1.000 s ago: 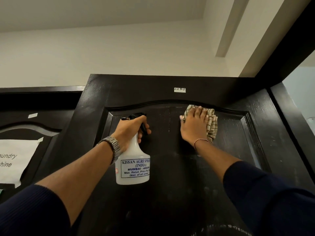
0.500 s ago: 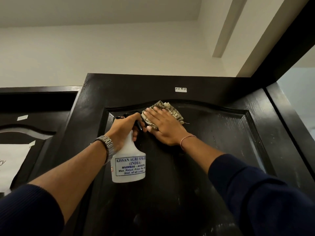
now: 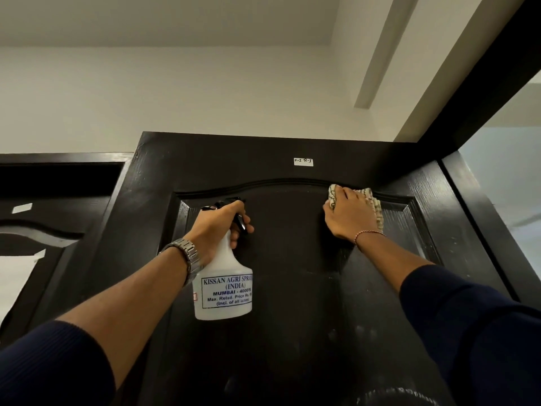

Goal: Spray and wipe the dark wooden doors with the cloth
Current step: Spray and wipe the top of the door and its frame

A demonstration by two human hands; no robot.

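1. The dark wooden door [image 3: 292, 288] filled the lower centre of the head view, seen from below. Its recessed panel was topped by an arched moulding [image 3: 281, 183], with a small white label [image 3: 303, 161] on the top rail above it.
2. The right hand [image 3: 349, 216] lay flat on the cloth [image 3: 377, 210], fingers fairly straight and close together, pressing it against the panel in the upper right part, just under the moulding. The striped cloth showed above the fingertips and along the far side of the hand.
3. The left hand [image 3: 218, 228] gripped the neck of the white spray bottle [image 3: 224, 288], fingers curled round it below the black trigger head. The bottle hung upright in front of the panel's upper left part; whether a finger rested on the trigger could not be told.
4. Step in hand, as judged: wiping the top of the panel, with spraying paused.
5. Pale specks showed on the right stile [image 3: 456, 247] and lower panel, suggesting most of the door remained to be wiped.
6. The next move would call for firm, even pressure along the moulding's curve toward the upper right corner of the panel, then downward passes, with fresh spray where the surface looked dry.
7. A second dark door [image 3: 58, 230] stood at the left edge, bearing a white paper sheet [image 3: 14, 276].
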